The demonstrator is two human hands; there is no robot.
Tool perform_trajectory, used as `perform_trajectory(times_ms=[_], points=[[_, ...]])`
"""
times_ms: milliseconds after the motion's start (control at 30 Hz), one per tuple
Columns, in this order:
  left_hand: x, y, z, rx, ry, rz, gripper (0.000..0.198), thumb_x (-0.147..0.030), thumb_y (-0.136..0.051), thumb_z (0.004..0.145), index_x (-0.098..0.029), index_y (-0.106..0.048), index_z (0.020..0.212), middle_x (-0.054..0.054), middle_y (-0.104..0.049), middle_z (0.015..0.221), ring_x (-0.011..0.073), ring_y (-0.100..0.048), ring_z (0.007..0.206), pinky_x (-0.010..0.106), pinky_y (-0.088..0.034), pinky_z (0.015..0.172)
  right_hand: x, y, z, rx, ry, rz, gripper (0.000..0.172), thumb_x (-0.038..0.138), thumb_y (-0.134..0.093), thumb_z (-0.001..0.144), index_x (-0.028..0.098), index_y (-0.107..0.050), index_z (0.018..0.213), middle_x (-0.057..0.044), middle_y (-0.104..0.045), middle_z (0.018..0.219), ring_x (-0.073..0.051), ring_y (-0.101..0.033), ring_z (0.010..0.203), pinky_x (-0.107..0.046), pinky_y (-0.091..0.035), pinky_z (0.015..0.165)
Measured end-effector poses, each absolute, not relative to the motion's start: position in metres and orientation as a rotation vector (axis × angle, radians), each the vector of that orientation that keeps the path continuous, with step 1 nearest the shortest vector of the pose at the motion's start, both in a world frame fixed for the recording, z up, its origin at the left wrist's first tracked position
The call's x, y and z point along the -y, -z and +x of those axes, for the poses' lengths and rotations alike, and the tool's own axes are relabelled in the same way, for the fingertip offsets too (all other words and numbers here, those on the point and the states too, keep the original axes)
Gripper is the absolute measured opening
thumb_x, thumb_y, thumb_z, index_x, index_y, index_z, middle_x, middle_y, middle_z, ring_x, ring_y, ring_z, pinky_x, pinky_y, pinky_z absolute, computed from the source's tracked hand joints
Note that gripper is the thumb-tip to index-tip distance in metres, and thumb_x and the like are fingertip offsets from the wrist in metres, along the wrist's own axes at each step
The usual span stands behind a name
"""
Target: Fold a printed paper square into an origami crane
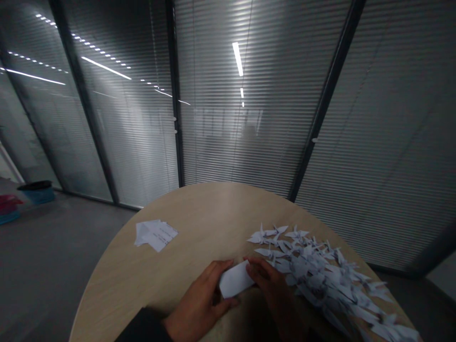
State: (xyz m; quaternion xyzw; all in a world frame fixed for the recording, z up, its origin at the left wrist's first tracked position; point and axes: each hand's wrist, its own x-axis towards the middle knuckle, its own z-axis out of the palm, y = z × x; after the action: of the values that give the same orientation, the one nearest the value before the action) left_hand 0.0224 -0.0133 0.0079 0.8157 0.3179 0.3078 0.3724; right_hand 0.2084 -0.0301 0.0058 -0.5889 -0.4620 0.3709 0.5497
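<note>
A folded piece of white paper (235,281) is held between both hands above the near part of the round table. My left hand (203,297) grips its left end, fingers along the far edge and thumb at the near edge. At the paper's right end, my right hand (269,285) has its fingers closed on the edge. Right of my right hand lies a large heap of folded white paper cranes (317,270), some touching or overlapping. Farther off to the left is a small stack of white paper sheets (156,233), with faint printing on the top one.
The round wooden table (213,209) has its curved far edge close to a glass partition with blinds (242,142). On the floor at far left stand a blue bin (37,194) with a dark liner and a blue bin with a red liner (9,209).
</note>
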Motion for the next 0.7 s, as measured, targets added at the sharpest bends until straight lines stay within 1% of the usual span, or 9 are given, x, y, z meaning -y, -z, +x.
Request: perform_trajectory(times_ms=[100,233,367,500,633,700], points=[[0.015,-0.010,0.022,-0.815,-0.786,2.097,0.053,-0.019,-0.061,0.082,-0.026,-0.042,0.131,0.009,-0.054,0.130,0.0260,-0.050,0.119,0.045,-0.038,0.103,0.031,-0.007,0.208,1.109,-0.886,-1.395,0.033,0.046,-0.061,0.065,0.019,-0.068,0.084,-0.008,-0.074,0.086,-0.028,-0.066,0.087,-0.038,-0.050,0.079],[0.015,-0.009,0.021,-0.855,-0.776,2.090,0.048,-0.023,-0.059,0.084,-0.024,-0.044,0.130,0.008,-0.056,0.129,0.0247,-0.051,0.118,0.042,-0.038,0.103,0.031,-0.008,0.208,1.158,-0.880,-1.404,0.035,0.046,-0.059,0.069,0.018,-0.067,0.088,-0.009,-0.073,0.092,-0.028,-0.065,0.094,-0.038,-0.049,0.082],[0.014,-0.011,0.021,-0.901,-0.782,2.051,0.042,-0.027,-0.056,0.086,-0.024,-0.048,0.127,0.008,-0.057,0.129,0.0251,-0.052,0.118,0.042,-0.038,0.104,0.029,-0.006,0.208,1.189,-0.886,-1.383,0.040,0.050,-0.055,0.073,0.018,-0.065,0.094,-0.010,-0.072,0.097,-0.027,-0.063,0.097,-0.037,-0.049,0.082],[0.017,-0.016,0.022,-0.919,-0.753,2.017,0.038,-0.029,-0.053,0.086,-0.025,-0.050,0.124,0.007,-0.059,0.128,0.0248,-0.053,0.116,0.042,-0.038,0.103,0.025,0.002,0.205,1.177,-0.905,-1.354,0.046,0.055,-0.055,0.071,0.019,-0.064,0.098,-0.008,-0.071,0.094,-0.025,-0.065,0.089,-0.035,-0.049,0.079],[0.018,-0.021,0.024,-0.902,-0.774,1.963,0.034,-0.032,-0.051,0.088,-0.023,-0.052,0.121,0.008,-0.062,0.123,0.0233,-0.056,0.111,0.038,-0.043,0.097,0.025,0.012,0.202,1.183,-0.908,-1.328,0.051,0.050,-0.062,0.070,0.019,-0.060,0.111,-0.006,-0.068,0.098,-0.023,-0.065,0.086,-0.033,-0.051,0.077],[0.017,-0.022,0.026,-0.880,-0.790,1.912,0.033,-0.033,-0.049,0.089,-0.022,-0.052,0.120,0.009,-0.065,0.119,0.0221,-0.060,0.106,0.034,-0.046,0.092,0.025,0.016,0.201,1.191,-0.919,-1.312,0.055,0.047,-0.066,0.069,0.018,-0.058,0.116,-0.006,-0.068,0.094,-0.022,-0.065,0.082,-0.033,-0.051,0.073]])
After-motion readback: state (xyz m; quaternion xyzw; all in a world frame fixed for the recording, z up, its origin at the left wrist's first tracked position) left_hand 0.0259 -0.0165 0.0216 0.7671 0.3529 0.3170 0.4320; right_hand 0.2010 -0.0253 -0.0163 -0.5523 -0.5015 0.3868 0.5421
